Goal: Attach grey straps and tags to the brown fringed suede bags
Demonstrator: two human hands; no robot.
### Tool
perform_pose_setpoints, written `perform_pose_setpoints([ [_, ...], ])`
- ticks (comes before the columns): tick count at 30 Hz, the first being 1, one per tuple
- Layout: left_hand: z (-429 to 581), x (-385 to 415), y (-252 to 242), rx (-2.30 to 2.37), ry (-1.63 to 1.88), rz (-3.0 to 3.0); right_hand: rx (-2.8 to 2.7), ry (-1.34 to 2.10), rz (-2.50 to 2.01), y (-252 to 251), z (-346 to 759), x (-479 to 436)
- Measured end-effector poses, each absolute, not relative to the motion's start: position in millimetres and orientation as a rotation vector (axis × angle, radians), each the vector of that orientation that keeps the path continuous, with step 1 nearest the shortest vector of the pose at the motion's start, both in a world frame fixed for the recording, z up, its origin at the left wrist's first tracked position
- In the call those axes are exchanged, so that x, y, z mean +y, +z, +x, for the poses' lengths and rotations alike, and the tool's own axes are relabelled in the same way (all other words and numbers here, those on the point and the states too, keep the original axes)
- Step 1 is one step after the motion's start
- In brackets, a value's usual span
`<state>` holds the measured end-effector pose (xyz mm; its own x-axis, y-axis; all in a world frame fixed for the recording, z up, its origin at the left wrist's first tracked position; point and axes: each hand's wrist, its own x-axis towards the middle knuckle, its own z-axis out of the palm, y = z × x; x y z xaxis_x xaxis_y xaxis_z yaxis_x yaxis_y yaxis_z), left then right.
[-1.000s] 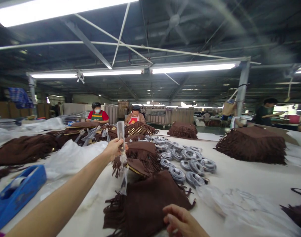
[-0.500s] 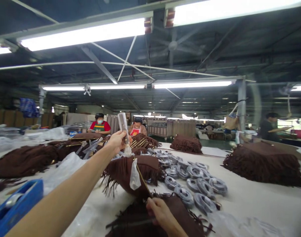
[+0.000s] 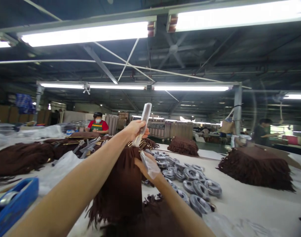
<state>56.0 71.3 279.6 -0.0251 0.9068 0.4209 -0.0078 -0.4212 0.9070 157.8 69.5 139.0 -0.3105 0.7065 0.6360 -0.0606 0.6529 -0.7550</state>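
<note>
My left hand (image 3: 135, 129) is raised over the table, closed around a clear plastic-wrapped strip (image 3: 144, 119) that sticks up above my fingers. A brown fringed suede bag (image 3: 121, 187) hangs below that hand, lifted off the table. My right hand (image 3: 144, 164) reaches up just under the left, its fingers closed on the clear plastic wrap (image 3: 150, 167) at the bag's top edge. More brown fringed bags (image 3: 150, 217) lie beneath my right forearm.
Several grey coiled straps in plastic (image 3: 190, 177) lie to the right on the white table (image 3: 251, 204). Stacks of brown fringed bags (image 3: 256, 166) sit right and left (image 3: 22, 158). A blue tape dispenser (image 3: 12, 200) is at lower left. Other people (image 3: 98, 122) work at the far end.
My left hand rose and moved right, lifting the fringed bag so it hangs upright. My right hand came up from the lower pile to the plastic at the bag's top.
</note>
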Motion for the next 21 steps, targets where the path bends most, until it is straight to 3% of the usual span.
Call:
perform_pose_setpoints([
  [4, 77, 63, 300, 1.025, 1.650, 1.752, -1.489, 0.930, -0.565, 129, 162, 62],
  [7, 89, 41, 276, 0.991, 1.616, 1.938, -1.254, 1.071, -0.692, 90, 183, 43],
  [11, 93, 4, 175, 1.054, 1.023, 2.442, -1.018, 1.273, -0.885, 8, 213, 4],
  [15, 96, -35, 56, 1.121, 0.478, 2.462, -1.123, 1.582, -0.933, -55, 243, -30],
  [18, 105, -52, 3, 1.171, 0.438, 2.438, -1.236, 1.735, -0.909, -69, 270, -40],
  [21, 120, -55, -13, 1.362, 0.478, 2.424, -1.218, 1.764, -1.002, -65, 292, -38],
])
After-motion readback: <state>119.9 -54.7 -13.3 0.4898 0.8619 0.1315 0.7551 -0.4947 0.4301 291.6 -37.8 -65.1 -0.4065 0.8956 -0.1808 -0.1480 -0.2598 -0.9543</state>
